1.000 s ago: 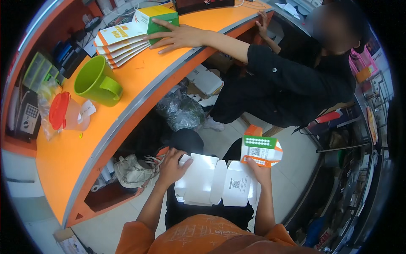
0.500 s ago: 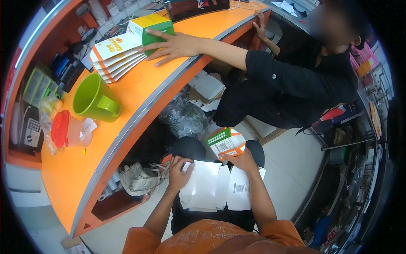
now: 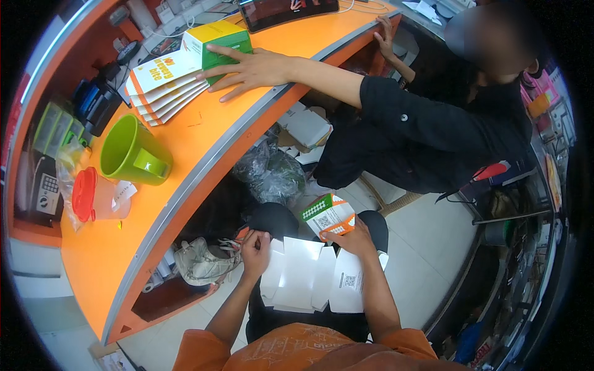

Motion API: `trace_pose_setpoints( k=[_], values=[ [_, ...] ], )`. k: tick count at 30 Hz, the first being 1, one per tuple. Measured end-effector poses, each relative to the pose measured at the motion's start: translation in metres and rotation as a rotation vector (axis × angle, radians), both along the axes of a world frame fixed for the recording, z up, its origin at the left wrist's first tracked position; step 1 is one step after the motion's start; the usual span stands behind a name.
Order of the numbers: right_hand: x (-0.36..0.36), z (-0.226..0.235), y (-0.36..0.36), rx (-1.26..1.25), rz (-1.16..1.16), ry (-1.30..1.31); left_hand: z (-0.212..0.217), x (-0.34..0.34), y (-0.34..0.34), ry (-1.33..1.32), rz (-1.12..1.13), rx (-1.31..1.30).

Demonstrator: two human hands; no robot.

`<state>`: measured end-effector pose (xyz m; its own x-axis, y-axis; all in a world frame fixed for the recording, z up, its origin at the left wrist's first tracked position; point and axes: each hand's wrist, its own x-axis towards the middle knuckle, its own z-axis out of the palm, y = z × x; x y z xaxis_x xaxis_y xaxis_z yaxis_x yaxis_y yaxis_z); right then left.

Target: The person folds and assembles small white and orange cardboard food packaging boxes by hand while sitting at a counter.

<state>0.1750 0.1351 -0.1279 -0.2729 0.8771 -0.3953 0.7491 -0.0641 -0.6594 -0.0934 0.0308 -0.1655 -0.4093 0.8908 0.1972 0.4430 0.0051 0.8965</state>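
An unfolded white carton lies across my lap, its inner side up with creased flaps. My right hand is closed on a printed carton panel in green, white and orange, standing up beyond the white sheet. Whether that panel belongs to the same sheet cannot be told. Just beside the sheet's left edge, my left hand is curled closed; its fingers hide whatever is in them. On the orange counter, a co-worker's hand rests spread against a green and yellow box beside a fanned stack of printed cartons.
The curved orange counter runs along my left, with a green mug and a red-lidded container on it. Under it are a clear plastic bag and a pale bag. A person in black sits ahead to the right.
My left hand has drawn slightly left, off the white carton's edge, and its fingers have curled in. The printed panel in my right hand has dipped slightly. The co-worker's hand stays at the box.
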Motion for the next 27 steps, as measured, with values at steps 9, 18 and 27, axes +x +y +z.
trace_pose_setpoints(
  k=[9,18,27],
  values=[
    [0.004,-0.002,0.001,0.002,-0.026,0.028,0.006,0.003,0.005,0.073,0.011,-0.033],
    [0.005,-0.009,0.004,-0.046,-0.007,-0.006,0.006,0.004,0.007,0.058,0.016,-0.029],
    [0.003,-0.009,0.005,-0.089,-0.024,-0.016,0.003,0.002,0.006,0.064,0.031,-0.06]
  ],
)
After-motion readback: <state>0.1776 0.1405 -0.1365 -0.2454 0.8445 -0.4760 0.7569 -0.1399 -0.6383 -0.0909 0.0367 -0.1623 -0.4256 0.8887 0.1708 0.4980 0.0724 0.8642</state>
